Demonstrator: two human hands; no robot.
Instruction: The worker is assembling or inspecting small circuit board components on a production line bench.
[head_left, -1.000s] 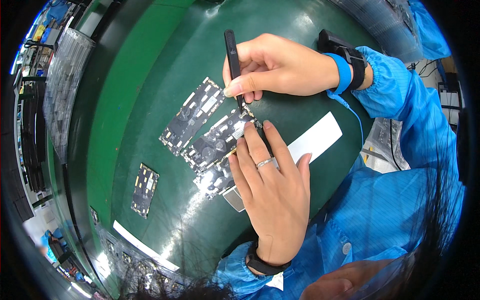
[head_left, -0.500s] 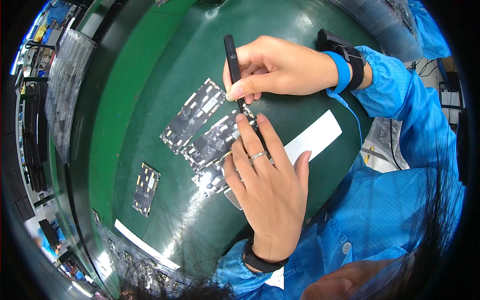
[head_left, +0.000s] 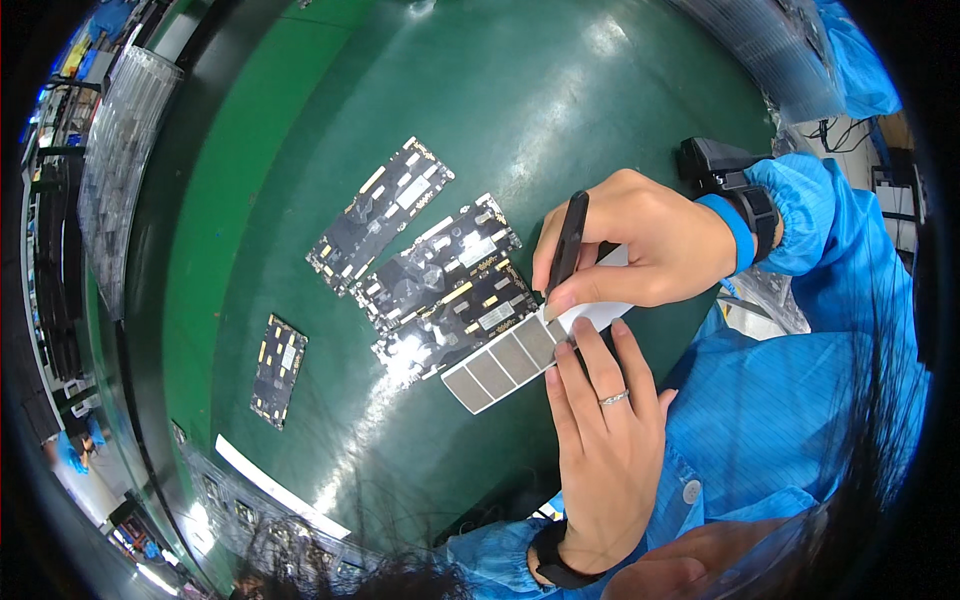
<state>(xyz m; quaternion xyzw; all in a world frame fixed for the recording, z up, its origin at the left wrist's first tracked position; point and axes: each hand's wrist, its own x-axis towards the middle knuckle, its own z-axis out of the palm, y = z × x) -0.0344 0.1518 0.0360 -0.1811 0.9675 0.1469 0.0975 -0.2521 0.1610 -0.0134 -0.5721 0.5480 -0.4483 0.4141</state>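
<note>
My right hand (head_left: 640,240) grips slim black tweezers (head_left: 570,240), tip down at the upper end of a row of grey labels. Those labels sit on a white backing strip (head_left: 478,408), which runs under both hands. My left hand (head_left: 612,440) lies with fingers stretched out, fingertips touching the strip's edge beside the tweezers' tip. Left of the strip is a black circuit board (head_left: 465,318), its lower end lost in glare. Another circuit board (head_left: 430,265) lies against it, and a third circuit board (head_left: 380,215) is farther off.
A smaller circuit board (head_left: 278,370) lies apart on the left of the green table (head_left: 560,100). A white strip (head_left: 275,485) and plastic trays with boards (head_left: 235,510) are at the lower left. Clear plastic trays (head_left: 770,50) are stacked at the upper right.
Both hands have moved right, off the circuit boards and onto the strip. The tweezers' tip has gone from a board to the labels. The grey labels and the third board now show uncovered.
</note>
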